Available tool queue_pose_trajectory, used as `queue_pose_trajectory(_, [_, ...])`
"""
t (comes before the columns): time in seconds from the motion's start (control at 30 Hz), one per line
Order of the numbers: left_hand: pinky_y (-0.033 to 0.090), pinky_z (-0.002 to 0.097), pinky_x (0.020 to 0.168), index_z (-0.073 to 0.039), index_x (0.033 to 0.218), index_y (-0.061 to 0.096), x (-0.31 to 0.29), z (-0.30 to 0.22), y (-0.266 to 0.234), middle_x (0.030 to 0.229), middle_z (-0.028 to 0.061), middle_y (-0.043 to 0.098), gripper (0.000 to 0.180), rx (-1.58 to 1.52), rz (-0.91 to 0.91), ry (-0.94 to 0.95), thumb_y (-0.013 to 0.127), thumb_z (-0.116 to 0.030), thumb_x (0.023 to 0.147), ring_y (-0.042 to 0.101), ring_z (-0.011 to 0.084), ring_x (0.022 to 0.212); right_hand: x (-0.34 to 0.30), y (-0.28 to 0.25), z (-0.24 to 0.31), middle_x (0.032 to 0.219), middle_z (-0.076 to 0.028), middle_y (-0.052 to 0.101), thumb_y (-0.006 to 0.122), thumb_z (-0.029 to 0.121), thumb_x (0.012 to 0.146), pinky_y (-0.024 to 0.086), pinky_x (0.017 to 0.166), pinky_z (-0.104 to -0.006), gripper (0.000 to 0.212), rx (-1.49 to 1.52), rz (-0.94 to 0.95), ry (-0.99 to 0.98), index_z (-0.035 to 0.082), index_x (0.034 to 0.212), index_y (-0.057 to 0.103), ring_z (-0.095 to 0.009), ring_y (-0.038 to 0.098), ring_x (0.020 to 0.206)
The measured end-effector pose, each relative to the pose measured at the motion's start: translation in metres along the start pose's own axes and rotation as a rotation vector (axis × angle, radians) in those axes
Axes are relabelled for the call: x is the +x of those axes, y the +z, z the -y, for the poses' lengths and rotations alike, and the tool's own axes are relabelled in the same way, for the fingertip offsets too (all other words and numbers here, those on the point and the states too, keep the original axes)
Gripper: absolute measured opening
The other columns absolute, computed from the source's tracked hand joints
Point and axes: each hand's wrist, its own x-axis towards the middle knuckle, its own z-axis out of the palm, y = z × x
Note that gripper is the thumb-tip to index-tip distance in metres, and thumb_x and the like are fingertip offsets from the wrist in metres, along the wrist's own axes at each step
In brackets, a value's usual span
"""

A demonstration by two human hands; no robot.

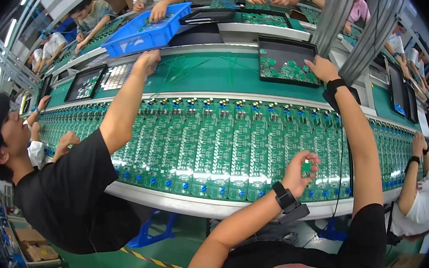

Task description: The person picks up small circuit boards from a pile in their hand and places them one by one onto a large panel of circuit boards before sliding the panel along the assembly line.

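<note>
My left hand [299,174] is curled over the near part of the board line, its fingers holding a small green circuit board [306,167]. Beneath it runs a long row of green circuit board panels [216,147] with blue and black parts along their edges. My right hand [324,69] reaches to the far side, its fingers bent at the right rim of a black tray [289,81]. Several small green boards [291,68] lie loose in that tray. Both my wrists wear black bands.
A co-worker in black [70,189] at my left reaches across the line. A blue bin [148,37], another black tray [85,83] and thin green strips [182,67] stand or lie farther off. Metal posts [337,11] rise beyond my right hand. More people sit opposite and at the right.
</note>
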Motion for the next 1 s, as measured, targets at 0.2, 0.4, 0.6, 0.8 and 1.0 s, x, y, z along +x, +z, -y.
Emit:
queue_pose_trajectory(0.2, [0.036, 0.0252, 0.066, -0.011, 0.090, 0.054, -0.002, 0.004, -0.004, 0.088, 0.0017, 0.055, 0.023, -0.012, 0.006, -0.017, 0.048, -0.032, 0.085, 0.048, 0.0112, 0.076, 0.010, 0.035, 0.018, 0.079, -0.020, 0.063, 0.042, 0.054, 0.085, 0.049, 0.064, -0.0430, 0.058, -0.153, 0.097, 0.019, -0.001, 0.102, 0.052, -0.034, 0.061, 0.077])
queue_pose_trajectory(0.4, [0.035, 0.0243, 0.066, -0.012, 0.089, 0.054, -0.003, 0.003, -0.001, 0.088, 0.0014, 0.054, 0.022, -0.019, 0.007, -0.020, 0.048, -0.033, 0.084, 0.048, 0.0108, 0.075, 0.007, 0.038, 0.031, 0.082, -0.018, 0.064, 0.044, 0.058, 0.081, 0.049, 0.067, -0.0430, 0.063, -0.179, 0.137, 0.098, 0.002, 0.109, 0.050, -0.032, 0.063, 0.079])
queue_pose_trajectory(0.6, [0.035, 0.0243, 0.065, -0.012, 0.089, 0.054, -0.001, 0.005, -0.001, 0.088, 0.0012, 0.054, 0.022, 0.000, 0.037, -0.025, 0.048, -0.033, 0.084, 0.048, 0.0109, 0.075, 0.000, 0.033, 0.051, 0.092, -0.022, 0.061, 0.039, 0.066, 0.079, 0.048, 0.072, -0.0434, 0.075, -0.068, 0.140, 0.175, 0.002, 0.118, 0.043, -0.036, 0.060, 0.086])
queue_pose_trajectory(0.8, [0.035, 0.0248, 0.066, -0.012, 0.089, 0.054, 0.000, 0.007, 0.000, 0.088, 0.0011, 0.054, 0.023, -0.003, 0.036, -0.027, 0.048, -0.034, 0.084, 0.048, 0.0111, 0.076, 0.002, 0.041, 0.064, 0.112, -0.027, 0.051, 0.038, 0.070, 0.077, 0.046, 0.079, -0.0443, 0.081, 0.122, 0.104, 0.207, 0.002, 0.122, 0.039, -0.040, 0.055, 0.097])
queue_pose_trajectory(1.0, [0.035, 0.0253, 0.067, -0.012, 0.089, 0.054, 0.000, 0.009, 0.002, 0.089, 0.0014, 0.054, 0.023, 0.002, 0.021, -0.038, 0.047, -0.033, 0.085, 0.048, 0.0113, 0.077, 0.001, 0.037, 0.081, 0.110, -0.025, 0.050, 0.042, 0.072, 0.072, 0.043, 0.081, -0.0449, 0.081, 0.232, 0.102, 0.176, 0.006, 0.118, 0.042, -0.040, 0.053, 0.098])
